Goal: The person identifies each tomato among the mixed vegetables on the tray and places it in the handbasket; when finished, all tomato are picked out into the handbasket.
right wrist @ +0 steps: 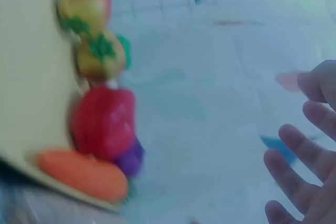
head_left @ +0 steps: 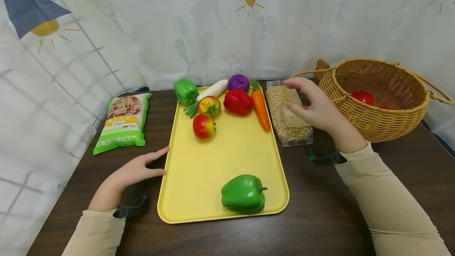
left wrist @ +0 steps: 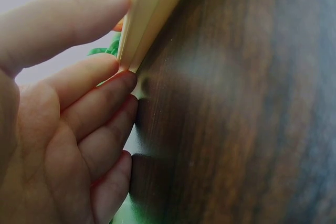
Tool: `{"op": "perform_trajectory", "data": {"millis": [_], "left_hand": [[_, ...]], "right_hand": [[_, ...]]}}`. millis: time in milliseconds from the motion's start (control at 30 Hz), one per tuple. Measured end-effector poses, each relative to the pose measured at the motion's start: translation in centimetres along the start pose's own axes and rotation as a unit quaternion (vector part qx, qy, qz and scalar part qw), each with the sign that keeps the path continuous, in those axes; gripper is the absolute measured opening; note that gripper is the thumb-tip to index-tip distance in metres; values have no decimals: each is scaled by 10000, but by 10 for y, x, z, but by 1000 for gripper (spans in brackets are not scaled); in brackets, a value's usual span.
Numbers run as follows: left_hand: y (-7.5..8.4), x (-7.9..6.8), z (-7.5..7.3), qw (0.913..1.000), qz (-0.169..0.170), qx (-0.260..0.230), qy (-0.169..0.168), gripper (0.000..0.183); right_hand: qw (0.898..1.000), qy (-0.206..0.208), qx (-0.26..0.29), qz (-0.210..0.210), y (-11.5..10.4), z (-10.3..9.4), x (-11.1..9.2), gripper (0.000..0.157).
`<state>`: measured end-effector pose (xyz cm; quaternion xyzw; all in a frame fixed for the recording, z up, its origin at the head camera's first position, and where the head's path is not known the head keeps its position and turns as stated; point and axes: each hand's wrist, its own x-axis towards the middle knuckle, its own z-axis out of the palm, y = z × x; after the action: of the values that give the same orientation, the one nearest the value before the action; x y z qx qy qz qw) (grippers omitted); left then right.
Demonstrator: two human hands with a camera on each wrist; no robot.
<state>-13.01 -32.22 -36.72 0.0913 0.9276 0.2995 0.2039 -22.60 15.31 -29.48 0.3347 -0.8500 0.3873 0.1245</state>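
Left hand (head_left: 131, 175) at lower left, grip apart, fingertips touching the left rim of the yellow tray (head_left: 217, 161), which sits center frame on the dark tabletop (head_left: 313, 212). Right hand (head_left: 320, 104), right of center, thumb and fingers apart, nothing pinched, by the wicker basket (head_left: 380, 123) at upper right and over the grain bag (head_left: 284, 117); contact with basket handle can't tell. Big green pepper (head_left: 243, 194) at tray's bottom right; carrot (head_left: 261, 110), red pepper (head_left: 238, 102), other produce toward top. Green food packet (head_left: 122, 121) left.
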Motion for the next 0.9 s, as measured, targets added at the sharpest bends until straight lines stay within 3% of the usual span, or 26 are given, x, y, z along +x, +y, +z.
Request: {"op": "perform_trajectory", "data": {"millis": [133, 333, 567, 767, 900], "left_hand": [[1, 0, -1, 9999, 107, 40, -17, 75], [2, 0, -1, 9999, 155, 58, -16, 75], [1, -1, -2, 9999, 117, 64, -41, 75], [0, -1, -1, 10000, 68, 69, -2, 75], [0, 0, 0, 9998, 128, 110, 46, 75]], "right_hand": [[9980, -440, 413, -204, -9, 37, 13, 44], [9933, -891, 730, -26, -19, 78, 27, 46], [9820, -1341, 1324, 139, -19, 110, 42, 46], [9716, -1706, 1614, -278, -16, 134, 53, 50], [9681, -1951, 1544, -290, -15, 145, 56, 50]]}}
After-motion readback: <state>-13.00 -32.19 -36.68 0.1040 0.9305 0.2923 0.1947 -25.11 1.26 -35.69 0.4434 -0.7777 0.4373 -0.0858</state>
